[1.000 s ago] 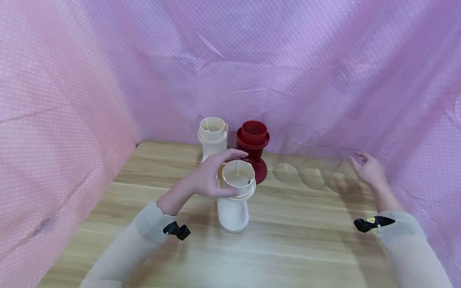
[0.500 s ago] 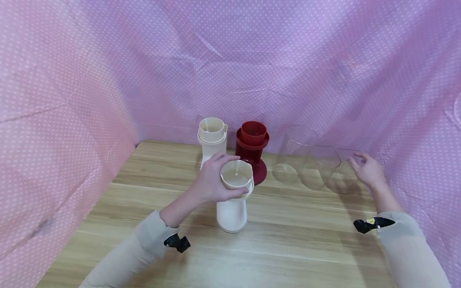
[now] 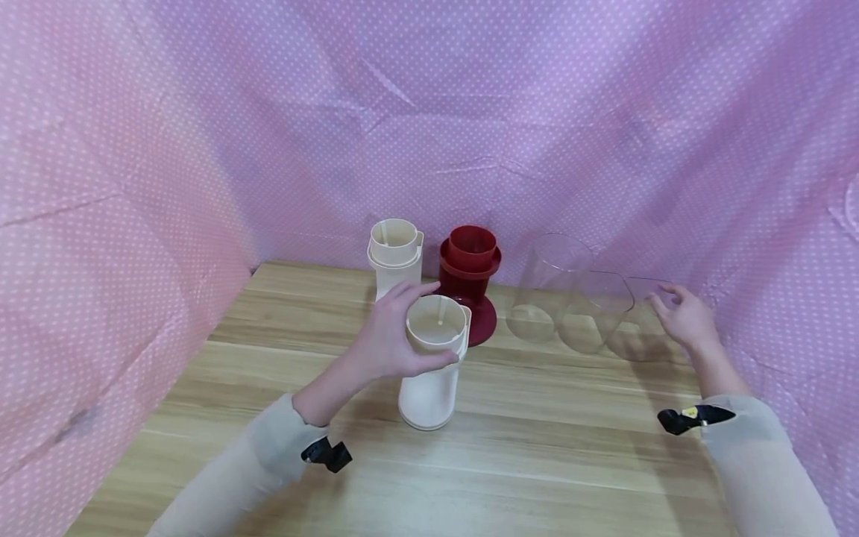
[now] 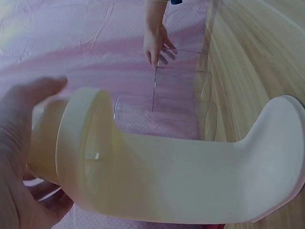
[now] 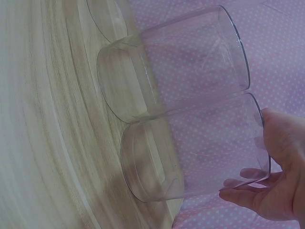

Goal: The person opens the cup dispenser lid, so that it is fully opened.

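Note:
My left hand [image 3: 389,339] grips the round top of a cream plastic stand [image 3: 428,403], thumb on the near side and fingers on the far side. In the left wrist view this stand [image 4: 176,176] shows a collar, a half-open column and a rounded foot. Over at the right, my right hand [image 3: 687,317] holds the upper rim of a clear cylinder [image 5: 209,148]; in the right wrist view the thumb and fingers [image 5: 243,196] lie on opposite sides of it. That cylinder stands upright on the wooden table.
Behind the held stand are a second cream stand [image 3: 394,257] and a dark red stand [image 3: 473,261]. Two more clear cylinders [image 3: 550,291] stand in a row left of the held one. Pink dotted cloth [image 3: 429,134] hangs close behind the table [image 3: 537,462].
My left hand has closed around the stand's top, and the stand has shifted slightly left and turned a little. The right hand and its cylinder stay as they were.

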Available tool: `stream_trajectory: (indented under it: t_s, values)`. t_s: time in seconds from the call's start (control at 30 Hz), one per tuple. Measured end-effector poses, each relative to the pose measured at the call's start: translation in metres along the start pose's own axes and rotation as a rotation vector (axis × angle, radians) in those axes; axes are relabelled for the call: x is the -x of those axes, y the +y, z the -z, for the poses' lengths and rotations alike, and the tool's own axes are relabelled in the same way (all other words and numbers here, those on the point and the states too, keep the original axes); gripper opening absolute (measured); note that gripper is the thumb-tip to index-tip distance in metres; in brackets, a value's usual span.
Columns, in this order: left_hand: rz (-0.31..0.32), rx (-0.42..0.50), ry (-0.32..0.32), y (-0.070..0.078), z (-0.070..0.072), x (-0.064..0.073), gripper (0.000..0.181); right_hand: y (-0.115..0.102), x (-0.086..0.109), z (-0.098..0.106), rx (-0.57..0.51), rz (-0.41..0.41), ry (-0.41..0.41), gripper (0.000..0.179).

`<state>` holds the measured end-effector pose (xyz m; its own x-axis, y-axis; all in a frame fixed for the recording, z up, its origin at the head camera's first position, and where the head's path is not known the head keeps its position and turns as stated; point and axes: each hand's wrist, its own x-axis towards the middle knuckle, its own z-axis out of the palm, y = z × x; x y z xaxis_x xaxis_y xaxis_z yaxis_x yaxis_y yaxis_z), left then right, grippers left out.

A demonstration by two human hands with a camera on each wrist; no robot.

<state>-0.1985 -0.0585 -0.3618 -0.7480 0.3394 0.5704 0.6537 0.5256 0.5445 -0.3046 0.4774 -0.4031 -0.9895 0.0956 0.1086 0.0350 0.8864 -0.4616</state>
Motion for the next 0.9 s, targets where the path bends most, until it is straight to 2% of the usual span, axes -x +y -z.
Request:
stream_trajectory:
  t_s: [0.2,0.37,0.6,0.73,0.9]
  values:
    - [0.079,0.065,0.096,0.001,-0.003,0.005,0.083,0.001,0.001,-0.001,-0.013,0.020,0.037,0.066]
    - [0.112,0.114,0.144,-0.005,0.003,0.008,0.077,0.002,0.001,-0.002,-0.006,0.030,0.031,0.067]
    - [0.112,0.064,0.193,-0.018,0.028,0.012,0.079,0.002,0.001,-0.001,-0.005,0.027,0.015,0.067]
    - [0.113,0.025,0.217,-0.027,0.044,0.013,0.078,0.001,0.003,-0.001,-0.001,0.040,0.041,0.064]
    - [0.074,0.005,0.258,-0.041,0.064,0.013,0.072,-0.001,0.004,-0.001,-0.011,0.041,0.044,0.063]
